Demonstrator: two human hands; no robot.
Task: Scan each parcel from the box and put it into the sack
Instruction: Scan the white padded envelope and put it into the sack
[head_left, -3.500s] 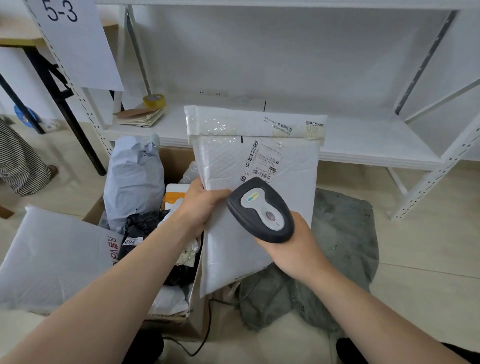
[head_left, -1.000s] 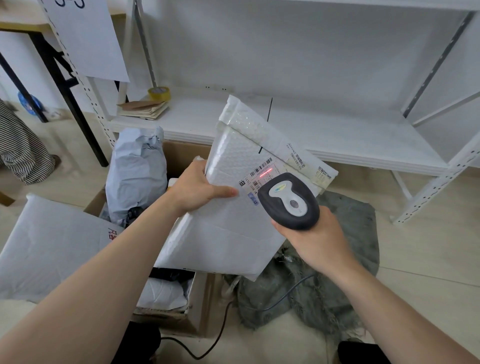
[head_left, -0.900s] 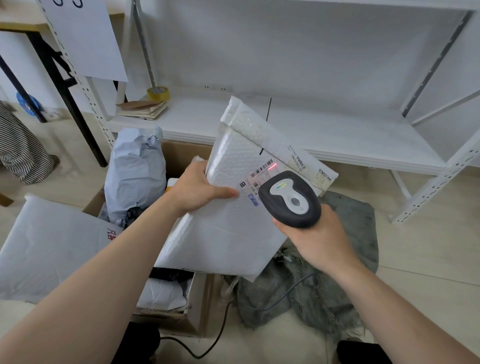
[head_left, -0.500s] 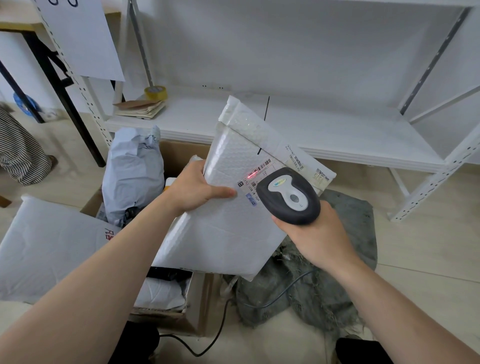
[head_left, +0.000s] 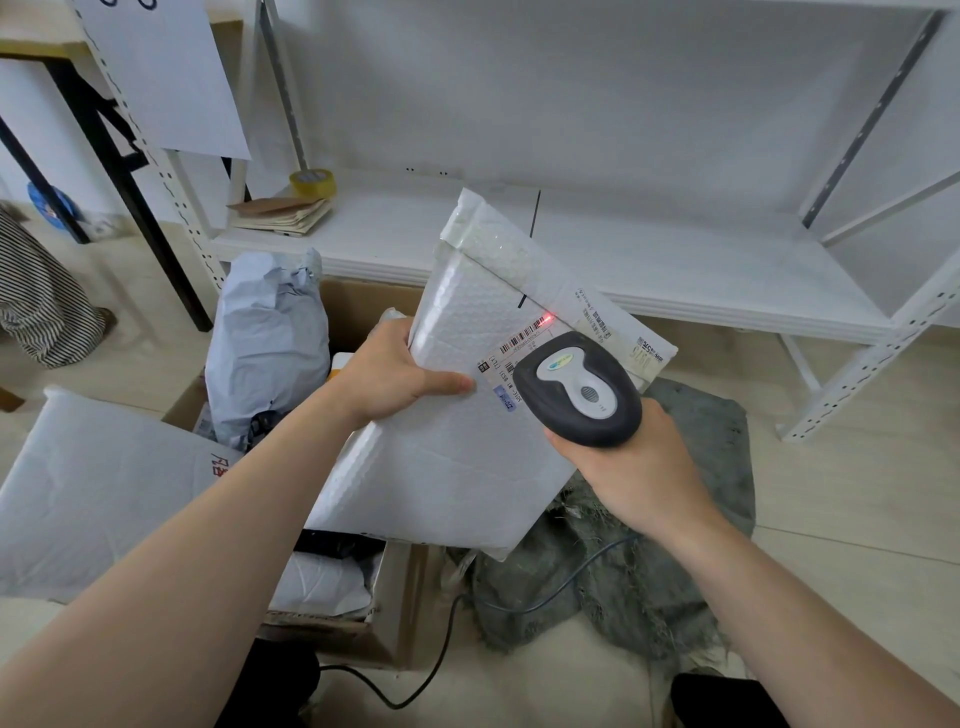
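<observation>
My left hand (head_left: 395, 376) grips the left edge of a white bubble mailer (head_left: 457, 457), tilted, label side up, thumb on its face. My right hand (head_left: 631, 470) holds a dark grey barcode scanner (head_left: 579, 389) over the label; a red dot of light sits at the right end of the barcode (head_left: 524, 332). Below the mailer stands the cardboard box (head_left: 387, 603) with more parcels. The grey-green sack (head_left: 649, 571) lies crumpled on the floor to the right of the box.
A tall grey poly parcel (head_left: 265, 348) stands in the box, and a large white parcel (head_left: 98, 488) leans at its left. Behind is a white shelf (head_left: 675, 260) with a yellow tape roll (head_left: 311, 183) and envelopes. The scanner's cable (head_left: 545, 597) runs across the sack.
The mailer was turned from upright to tilted and held there. The scanner shifted slightly, and its red dot moved along the barcode to the right end.
</observation>
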